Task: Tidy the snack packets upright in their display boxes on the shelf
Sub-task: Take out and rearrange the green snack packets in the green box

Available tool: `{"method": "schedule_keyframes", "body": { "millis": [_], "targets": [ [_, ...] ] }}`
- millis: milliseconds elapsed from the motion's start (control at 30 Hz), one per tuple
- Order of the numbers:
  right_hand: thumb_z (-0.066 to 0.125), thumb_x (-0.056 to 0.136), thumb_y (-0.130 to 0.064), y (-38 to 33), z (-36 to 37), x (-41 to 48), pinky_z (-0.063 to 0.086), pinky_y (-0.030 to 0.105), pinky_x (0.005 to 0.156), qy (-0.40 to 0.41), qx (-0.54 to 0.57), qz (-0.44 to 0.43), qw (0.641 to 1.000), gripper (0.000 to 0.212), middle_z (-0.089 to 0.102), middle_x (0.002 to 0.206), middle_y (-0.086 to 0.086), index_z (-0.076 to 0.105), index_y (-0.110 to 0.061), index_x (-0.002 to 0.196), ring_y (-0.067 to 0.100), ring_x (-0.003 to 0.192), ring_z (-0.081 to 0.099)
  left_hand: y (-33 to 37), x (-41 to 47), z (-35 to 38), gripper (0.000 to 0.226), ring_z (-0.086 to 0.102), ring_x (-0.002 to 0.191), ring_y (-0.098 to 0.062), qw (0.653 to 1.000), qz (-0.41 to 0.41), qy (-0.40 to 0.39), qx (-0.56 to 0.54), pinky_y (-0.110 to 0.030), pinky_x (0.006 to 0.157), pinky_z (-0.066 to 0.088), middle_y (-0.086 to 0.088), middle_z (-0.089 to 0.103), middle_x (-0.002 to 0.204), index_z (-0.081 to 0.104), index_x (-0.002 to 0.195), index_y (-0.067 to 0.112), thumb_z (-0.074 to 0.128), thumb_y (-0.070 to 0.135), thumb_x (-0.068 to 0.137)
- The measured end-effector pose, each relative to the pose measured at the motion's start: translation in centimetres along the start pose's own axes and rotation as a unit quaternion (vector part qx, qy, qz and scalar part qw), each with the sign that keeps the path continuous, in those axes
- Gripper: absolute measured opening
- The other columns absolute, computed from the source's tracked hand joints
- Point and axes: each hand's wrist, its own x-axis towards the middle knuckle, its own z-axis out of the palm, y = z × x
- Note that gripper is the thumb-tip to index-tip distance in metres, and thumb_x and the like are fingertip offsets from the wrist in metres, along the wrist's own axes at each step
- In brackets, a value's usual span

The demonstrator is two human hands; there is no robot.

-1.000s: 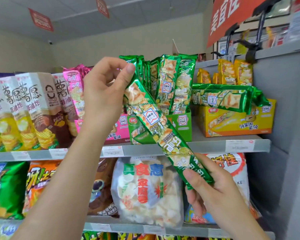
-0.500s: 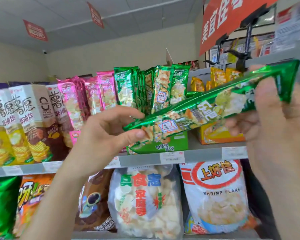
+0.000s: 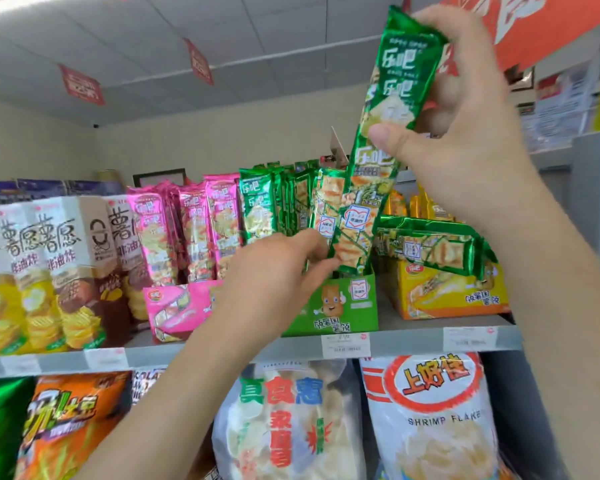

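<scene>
My right hand [image 3: 465,140] grips the top of a long green snack packet [image 3: 388,109] and holds it nearly upright, its lower end dipping into the green display box [image 3: 340,306]. At that lower end my left hand [image 3: 271,271] pinches the packet's edge between finger and thumb. Several more green packets [image 3: 257,206] stand upright in the same box, to the left of the held one. Other green packets [image 3: 430,247] lie flat across the top of the yellow display box [image 3: 447,296] on the right.
Pink packets [image 3: 194,230] stand in a pink display box [image 3: 177,306] left of the green one. Tall crisp cartons [image 3: 59,258] fill the shelf's left end. The shelf edge [image 3: 413,337] carries price tags. Large snack bags [image 3: 430,427] sit on the shelf below.
The green packet has swung from a slanting, nearly level hold to upright. My right hand rose with its top end, and my left hand moved its lower end to the green box.
</scene>
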Motion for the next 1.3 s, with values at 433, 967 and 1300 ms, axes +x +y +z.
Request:
{"method": "schedule_keyframes", "body": {
  "millis": [433,967,1300],
  "targets": [
    [0.071,0.079,-0.013,0.4,0.5,3.3,0.058,0.045,0.083,-0.038,-0.018,0.046,0.998,0.059,0.068,0.104,0.0,0.04,-0.047,0.116,0.016,0.091,0.069,-1.4,0.6,0.2,0.029,0.062,0.079,-0.021,0.982,0.087,-0.149,0.08,-0.03,0.07,0.046,0.001,0.072,0.081,0.071,0.096,0.021,0.05,0.041,0.097],
    [0.081,0.077,-0.033,3.3,0.8,3.9,0.037,0.023,0.061,-0.239,-0.156,0.162,0.945,0.058,0.059,0.094,-0.01,0.032,-0.036,0.106,0.002,0.086,0.056,-2.5,19.9,-0.2,0.052,0.049,0.121,-0.026,0.924,-0.051,-0.354,0.136,-0.03,0.095,0.036,-0.014,0.05,0.141,0.053,0.132,0.008,0.028,0.044,0.104],
    [0.085,0.071,-0.04,4.5,1.3,5.0,0.035,0.031,0.057,-0.331,-0.229,0.203,0.893,0.07,0.054,0.086,-0.007,0.026,-0.032,0.108,0.007,0.073,0.051,-3.7,20.3,-1.0,0.065,0.029,0.141,-0.019,0.88,-0.065,-0.468,0.056,-0.026,0.098,0.025,0.001,0.03,0.157,0.031,0.151,0.021,0.026,0.059,0.098]
  ]
}}
